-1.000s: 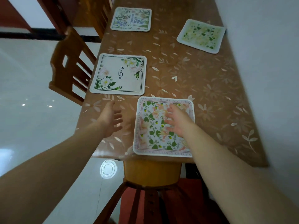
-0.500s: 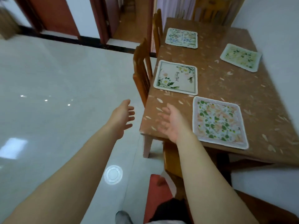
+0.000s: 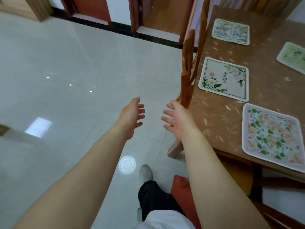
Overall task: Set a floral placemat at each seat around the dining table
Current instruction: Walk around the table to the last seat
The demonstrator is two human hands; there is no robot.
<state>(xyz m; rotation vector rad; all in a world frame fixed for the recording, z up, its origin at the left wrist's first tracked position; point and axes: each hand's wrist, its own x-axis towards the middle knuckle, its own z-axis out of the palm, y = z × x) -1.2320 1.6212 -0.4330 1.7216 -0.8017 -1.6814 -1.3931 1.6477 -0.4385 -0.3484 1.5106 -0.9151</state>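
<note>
Several floral placemats lie flat on the brown dining table (image 3: pixel 267 103) at the right. Nearest is a pink-and-green one (image 3: pixel 272 136) at the table's end. Beyond it lies a white one with script lettering (image 3: pixel 225 79), then a blue-toned one (image 3: pixel 231 31), and a green one (image 3: pixel 293 57) at the frame's right edge. My left hand (image 3: pixel 132 117) and my right hand (image 3: pixel 177 120) are held out over the floor, left of the table, fingers spread, holding nothing.
Wooden chairs (image 3: pixel 189 66) stand tucked along the table's left side. A red chair seat (image 3: pixel 183 194) is by my right arm. Glossy white floor tiles (image 3: pixel 66 80) stretch to the left toward red door frames (image 3: pixel 137 14). My foot (image 3: pixel 145 173) is on the floor.
Both hands have left the pink-and-green placemat and swung left off the table, and my view has turned left toward the floor. The mat stays at the table's end.
</note>
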